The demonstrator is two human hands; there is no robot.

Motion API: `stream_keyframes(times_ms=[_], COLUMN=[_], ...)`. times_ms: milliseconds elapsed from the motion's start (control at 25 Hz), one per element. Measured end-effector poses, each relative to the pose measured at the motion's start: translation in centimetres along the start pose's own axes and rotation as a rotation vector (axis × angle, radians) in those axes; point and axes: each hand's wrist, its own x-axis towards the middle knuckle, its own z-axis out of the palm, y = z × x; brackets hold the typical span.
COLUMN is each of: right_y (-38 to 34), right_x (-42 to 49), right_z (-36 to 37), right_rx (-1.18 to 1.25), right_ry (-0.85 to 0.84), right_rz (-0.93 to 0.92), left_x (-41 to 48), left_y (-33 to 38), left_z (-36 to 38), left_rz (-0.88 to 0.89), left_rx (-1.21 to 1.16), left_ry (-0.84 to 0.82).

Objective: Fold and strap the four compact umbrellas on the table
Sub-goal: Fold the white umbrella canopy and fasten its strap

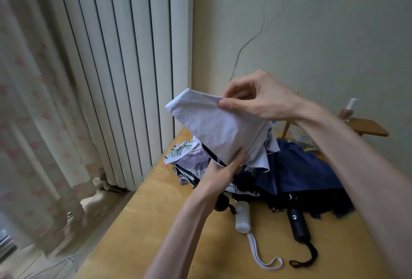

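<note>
I hold a pale lavender umbrella (220, 129) up above the wooden table (156, 223). My right hand (256, 98) pinches the top edge of its canopy fabric. My left hand (223, 171) grips the bunched lower part of the same umbrella. Beneath it lie a leaf-print umbrella (189, 158), a navy umbrella (301, 171) with a black handle (298, 225) and black wrist loop, and a white handle (243, 216) with a white strap (260, 256). A small black handle (223, 204) pokes out below my left wrist.
White vertical blinds (124, 66) and a patterned curtain (33, 122) hang to the left beyond the table's edge. A wooden side shelf (367, 127) at the back right carries a small bottle (347, 110). The cream wall stands close behind the table.
</note>
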Motion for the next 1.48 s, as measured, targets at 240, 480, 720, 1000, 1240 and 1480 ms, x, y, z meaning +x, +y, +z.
stream_keyframes(times_ms=[240,480,720,1000,1240,1480], right_y=[0.8,1.9,1.0,2.1,2.6,4.5], right_x=[2.7,4.3,3.1,2.3,0.0,0.2], right_z=[1.8,2.2,0.6,1.3,-0.8,1.3], right_rx=[-0.162,-0.406,-0.309,-0.389,-0.170,-0.152], right_ry=[0.090,0.178,0.014,0.135,-0.112,0.065], right_rz=[0.028,0.065,0.183,0.212,0.302,0.462], left_x=[-0.1,-0.1,-0.1,0.0,0.5,0.6], left_y=[0.0,0.6,0.7,0.4,0.5,0.5], left_z=[0.3,0.4,-0.6,-0.1,-0.8,-0.4], left_rz=[-0.017,-0.053,-0.044,-0.019,-0.042,-0.114], left_rx=[0.053,0.077,0.050,0.041,-0.001,-0.076], left_ry=[-0.030,0.012,0.025,0.002,0.031,0.085])
